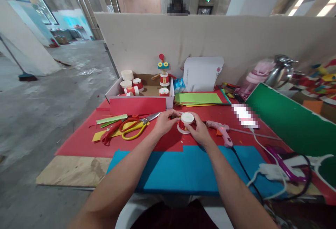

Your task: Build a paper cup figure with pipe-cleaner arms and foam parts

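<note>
Left fingers (172, 112) pinch a coil (174, 117) beside the cup (187, 118); right fingers (191, 129) grip the cup, which oversqueezing could dent.

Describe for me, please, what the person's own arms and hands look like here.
The left hand and the right hand are bare, without gloves. The left forearm and the right forearm show no sleeves, watch or bracelet. Any finer markings are too small to tell.
</note>
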Demonstrator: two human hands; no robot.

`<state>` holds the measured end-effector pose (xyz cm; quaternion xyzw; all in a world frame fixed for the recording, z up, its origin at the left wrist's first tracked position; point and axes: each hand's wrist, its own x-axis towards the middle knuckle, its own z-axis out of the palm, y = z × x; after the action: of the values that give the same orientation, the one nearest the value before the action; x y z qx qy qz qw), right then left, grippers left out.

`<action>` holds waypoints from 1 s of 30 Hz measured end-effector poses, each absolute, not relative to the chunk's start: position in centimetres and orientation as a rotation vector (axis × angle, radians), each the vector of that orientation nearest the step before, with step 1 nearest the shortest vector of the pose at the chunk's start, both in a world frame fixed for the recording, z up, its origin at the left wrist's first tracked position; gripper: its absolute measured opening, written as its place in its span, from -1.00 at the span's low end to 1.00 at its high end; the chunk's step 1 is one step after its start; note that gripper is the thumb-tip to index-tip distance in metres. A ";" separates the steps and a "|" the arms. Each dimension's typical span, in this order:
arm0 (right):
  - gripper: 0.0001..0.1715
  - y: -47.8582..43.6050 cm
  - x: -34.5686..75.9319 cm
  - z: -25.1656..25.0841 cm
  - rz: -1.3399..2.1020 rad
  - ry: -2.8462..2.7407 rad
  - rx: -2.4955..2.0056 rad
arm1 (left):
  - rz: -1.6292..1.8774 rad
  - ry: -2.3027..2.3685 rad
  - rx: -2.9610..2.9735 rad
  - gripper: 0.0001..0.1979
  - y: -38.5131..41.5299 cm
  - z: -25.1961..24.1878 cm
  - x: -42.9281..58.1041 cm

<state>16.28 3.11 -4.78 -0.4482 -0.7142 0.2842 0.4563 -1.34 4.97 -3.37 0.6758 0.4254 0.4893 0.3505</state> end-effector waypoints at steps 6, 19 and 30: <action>-0.50 3.1 16.3 -4.7 0.709 -1.750 -1.119 | 1.291 1.061 1.737 -0.93 5.3 -3.8 -1.4; -0.52 3.1 16.3 -4.7 0.685 -1.775 -1.127 | 1.282 1.062 1.781 -0.91 5.2 -3.6 -1.6; -0.52 3.3 16.4 -5.0 0.689 -1.757 -1.091 | 1.284 1.038 1.800 -0.89 5.1 -3.4 -1.6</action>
<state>16.36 3.26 -5.05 -0.4437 -0.7146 0.2802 0.4626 -1.63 5.14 -3.44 0.6923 0.3992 0.4940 0.3425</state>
